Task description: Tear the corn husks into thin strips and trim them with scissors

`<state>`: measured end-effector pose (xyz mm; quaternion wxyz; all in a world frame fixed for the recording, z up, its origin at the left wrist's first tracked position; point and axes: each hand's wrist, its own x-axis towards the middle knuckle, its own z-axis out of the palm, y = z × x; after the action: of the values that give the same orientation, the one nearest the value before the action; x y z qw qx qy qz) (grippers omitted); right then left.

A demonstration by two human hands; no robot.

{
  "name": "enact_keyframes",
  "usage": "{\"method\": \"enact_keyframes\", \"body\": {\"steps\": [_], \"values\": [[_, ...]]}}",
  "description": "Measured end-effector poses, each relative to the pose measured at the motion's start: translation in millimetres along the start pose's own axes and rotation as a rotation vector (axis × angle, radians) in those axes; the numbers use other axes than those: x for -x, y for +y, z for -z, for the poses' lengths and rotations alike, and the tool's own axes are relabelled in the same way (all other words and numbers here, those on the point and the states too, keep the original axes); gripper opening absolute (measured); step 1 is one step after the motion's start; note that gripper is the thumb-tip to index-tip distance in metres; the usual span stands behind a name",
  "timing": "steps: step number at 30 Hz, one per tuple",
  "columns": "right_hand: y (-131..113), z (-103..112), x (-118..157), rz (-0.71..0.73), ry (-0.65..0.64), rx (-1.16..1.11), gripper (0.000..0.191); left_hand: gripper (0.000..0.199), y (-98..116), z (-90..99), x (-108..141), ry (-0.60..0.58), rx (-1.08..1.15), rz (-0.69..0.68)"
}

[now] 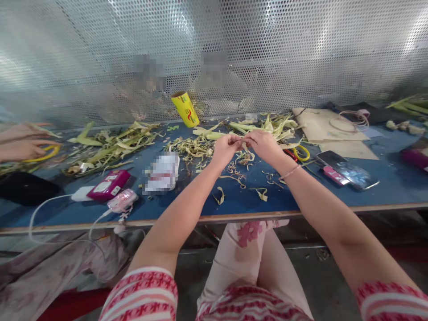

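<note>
Above the middle of the blue table [187, 203], my left hand [226, 150] and my right hand [263, 145] meet, fingertips nearly touching. Both are closed in a pinch on a pale green plant strip [247, 151], part of which hangs down between them. Fingers hide the rest of it. Just behind lies a bunch of pale green stalks and leaves [276, 127]. A heap of curled plant scraps [192, 147] is left of my left hand. Beside my right wrist lie scissors with yellow handles [302, 153] and a small red-handled tool [290, 154].
A yellow cardboard tube [185, 109] leans near the perforated metal wall [284, 53]. Phones [347, 169] and brown cardboard [329, 125] lie right. Left are a magenta box [110, 184], a cabled pink device [122, 200], more stalks [117, 145] and a co-worker's hands with yellow-handled scissors [45, 154].
</note>
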<state>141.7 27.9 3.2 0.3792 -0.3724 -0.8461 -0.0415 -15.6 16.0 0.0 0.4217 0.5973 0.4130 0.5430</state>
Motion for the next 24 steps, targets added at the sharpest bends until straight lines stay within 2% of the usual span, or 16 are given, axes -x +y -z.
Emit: {"method": "enact_keyframes", "body": {"steps": [4,9,11,14,17,20,22,24], "values": [[0.5,2.1,1.5,0.078,-0.02,0.052,0.023,0.004,1.1,2.1,1.1,0.007,-0.307,-0.161],[2.7,8.3,3.0,0.145,-0.092,0.06,0.024,0.008,-1.7,5.4,0.5,-0.018,-0.556,-0.425],[2.6,9.6,4.4,0.168,-0.126,0.048,0.023,0.01,-1.6,5.3,1.0,-0.023,-0.589,-0.467],[-0.9,11.4,5.4,0.137,-0.113,-0.008,0.018,0.011,0.8,4.0,2.4,-0.03,-0.57,-0.455],[-3.5,20.5,2.8,-0.008,-0.071,-0.042,0.014,0.012,3.0,3.6,2.4,-0.02,-0.498,-0.388],[7.3,42.6,1.3,-0.259,-0.059,0.109,0.017,0.01,2.1,6.2,-1.3,0.001,-0.352,-0.23],[26.0,61.1,5.3,-0.474,-0.125,0.287,0.021,0.008,-0.4,9.3,-5.4,0.03,-0.232,-0.119],[51.6,77.2,13.9,-0.663,-0.31,0.415,0.021,0.007,-3.3,12.7,-9.5,0.069,-0.112,-0.044]]}}
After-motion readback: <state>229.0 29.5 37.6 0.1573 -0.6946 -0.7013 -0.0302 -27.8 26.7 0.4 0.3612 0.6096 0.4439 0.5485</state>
